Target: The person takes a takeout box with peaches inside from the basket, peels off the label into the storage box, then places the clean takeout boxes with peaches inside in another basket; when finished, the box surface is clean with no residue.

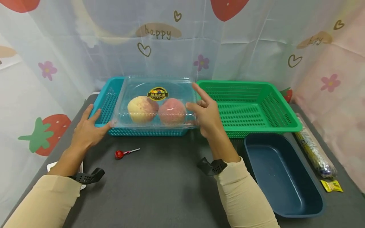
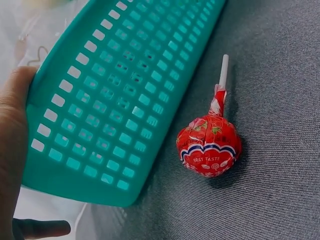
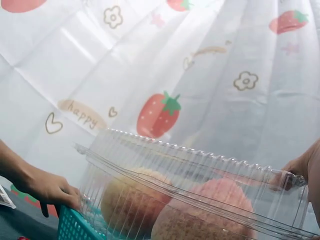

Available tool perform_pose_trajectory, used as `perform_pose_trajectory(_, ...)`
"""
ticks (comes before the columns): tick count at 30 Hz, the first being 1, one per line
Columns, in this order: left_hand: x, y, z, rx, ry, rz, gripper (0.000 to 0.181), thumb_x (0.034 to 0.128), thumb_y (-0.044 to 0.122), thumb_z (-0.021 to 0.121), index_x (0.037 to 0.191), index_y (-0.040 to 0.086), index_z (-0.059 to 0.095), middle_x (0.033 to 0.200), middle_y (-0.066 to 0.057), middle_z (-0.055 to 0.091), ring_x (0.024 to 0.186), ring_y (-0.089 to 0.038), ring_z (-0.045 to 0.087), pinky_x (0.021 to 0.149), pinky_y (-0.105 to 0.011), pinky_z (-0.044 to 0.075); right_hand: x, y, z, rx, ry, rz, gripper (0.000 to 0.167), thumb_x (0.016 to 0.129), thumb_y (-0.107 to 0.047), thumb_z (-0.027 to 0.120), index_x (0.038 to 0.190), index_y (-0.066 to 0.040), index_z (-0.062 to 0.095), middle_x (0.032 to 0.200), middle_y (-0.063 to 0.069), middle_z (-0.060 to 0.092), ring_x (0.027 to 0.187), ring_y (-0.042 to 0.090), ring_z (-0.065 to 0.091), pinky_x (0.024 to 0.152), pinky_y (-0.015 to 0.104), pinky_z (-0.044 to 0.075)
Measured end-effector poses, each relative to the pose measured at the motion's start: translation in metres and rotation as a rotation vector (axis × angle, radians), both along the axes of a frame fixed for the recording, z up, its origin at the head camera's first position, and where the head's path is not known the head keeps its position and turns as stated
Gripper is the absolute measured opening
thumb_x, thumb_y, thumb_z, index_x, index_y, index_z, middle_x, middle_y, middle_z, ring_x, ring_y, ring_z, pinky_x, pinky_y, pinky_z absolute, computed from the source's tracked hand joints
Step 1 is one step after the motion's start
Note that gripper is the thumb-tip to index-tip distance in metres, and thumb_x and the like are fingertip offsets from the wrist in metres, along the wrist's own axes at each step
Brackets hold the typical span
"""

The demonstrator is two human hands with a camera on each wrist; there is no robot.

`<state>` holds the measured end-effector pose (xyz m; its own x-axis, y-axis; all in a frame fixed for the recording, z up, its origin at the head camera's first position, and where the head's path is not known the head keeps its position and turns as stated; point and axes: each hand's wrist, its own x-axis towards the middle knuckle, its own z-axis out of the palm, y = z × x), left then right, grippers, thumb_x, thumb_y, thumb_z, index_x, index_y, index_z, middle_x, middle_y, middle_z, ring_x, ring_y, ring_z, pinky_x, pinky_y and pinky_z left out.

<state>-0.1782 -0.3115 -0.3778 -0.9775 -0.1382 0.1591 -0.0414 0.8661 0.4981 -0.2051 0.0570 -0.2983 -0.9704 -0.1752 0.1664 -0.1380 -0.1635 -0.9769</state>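
Where right grip (image 1: 207, 114) holds clear box (image 1: 157, 93), peaches (image 1: 172, 111) lie just left.

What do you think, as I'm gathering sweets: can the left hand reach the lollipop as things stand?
Probably yes: the lollipop lies uncovered near the left hand, nothing between them; the hand need only leave the blue basket.

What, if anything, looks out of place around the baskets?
Mildly: the red-wrapped lollipop lies loose in front of the blue basket, and a yellow-wrapped candy beside the navy tub, both outside any container. No spill or damage shows.
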Motion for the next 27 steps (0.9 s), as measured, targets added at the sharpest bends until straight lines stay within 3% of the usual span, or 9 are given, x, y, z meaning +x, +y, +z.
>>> perform_pose_trajectory(2,0.0,0.0,0.0,-0.004,-0.002,0.004,0.088,0.0918,0.062,0.046,0.151,0.001,0.022,0.159,-0.017,0.003,0.132,-0.057,0.02,0.093,-0.077,0.022,0.006,0.004,0.0,-0.002,0.013,0.004,0.063,0.09,-0.001,0.062,0.145,-0.028,0.047,0.064,0.003,0.029,0.049,0.014,0.026,0.044,0.026,0.028)
perform_pose_trajectory(7,-0.001,0.0,-0.002,-0.008,0.006,0.015,0.088,0.0916,0.062,0.046,0.151,0.002,0.022,0.159,-0.017,0.004,0.131,-0.057,0.022,0.094,-0.075,0.023,0.022,0.012,-0.002,-0.056,-0.015,0.036,0.063,0.09,-0.001,0.062,0.146,-0.025,0.046,0.068,0.005,0.035,0.056,0.014,0.036,0.047,0.028,0.046)
perform_pose_trajectory(9,-0.002,0.0,-0.003,-0.01,0.013,0.022,0.088,0.0913,0.062,0.047,0.151,0.001,0.023,0.159,-0.017,0.005,0.131,-0.056,0.022,0.094,-0.075,0.023,0.028,0.016,-0.004,-0.079,-0.018,0.055,0.063,0.09,-0.001,0.062,0.146,-0.023,0.045,0.07,0.006,0.037,0.06,0.014,0.039,0.045,0.026,0.044)
perform_pose_trajectory(14,-0.003,0.0,-0.004,-0.002,0.018,0.025,0.09,0.0901,0.063,0.049,0.151,0.002,0.023,0.159,-0.017,0.004,0.132,-0.057,0.021,0.094,-0.076,0.022,0.041,0.024,-0.007,-0.085,-0.004,0.071,0.064,0.089,0.001,0.06,0.147,-0.02,0.043,0.073,0.008,0.039,0.061,0.014,0.039,0.042,0.024,0.026)
perform_pose_trajectory(20,-0.001,-0.001,-0.004,0.016,0.009,0.02,0.093,0.0892,0.064,0.05,0.152,0.002,0.022,0.16,-0.015,0.001,0.133,-0.057,0.019,0.094,-0.076,0.02,0.057,0.033,-0.008,-0.095,-0.01,0.072,0.066,0.088,0.005,0.058,0.149,-0.014,0.04,0.084,0.012,0.045,0.067,0.016,0.043,0.054,0.026,0.038)
perform_pose_trajectory(24,-0.001,-0.001,-0.004,0.02,0.009,0.015,0.092,0.0896,0.064,0.05,0.152,0.001,0.022,0.16,-0.015,0.001,0.133,-0.057,0.018,0.094,-0.076,0.019,0.067,0.04,-0.012,-0.095,-0.003,0.067,0.067,0.087,0.007,0.058,0.149,-0.013,0.04,0.088,0.014,0.046,0.068,0.015,0.044,0.053,0.023,0.038)
perform_pose_trajectory(27,-0.002,0.0,-0.004,0.021,0.008,0.013,0.092,0.0897,0.063,0.05,0.152,0.001,0.021,0.16,-0.015,0.0,0.133,-0.057,0.018,0.093,-0.077,0.019,0.077,0.047,-0.016,-0.08,0.003,0.068,0.068,0.088,0.007,0.056,0.15,-0.014,0.038,0.109,0.017,0.049,0.076,0.017,0.047,0.056,0.023,0.04)
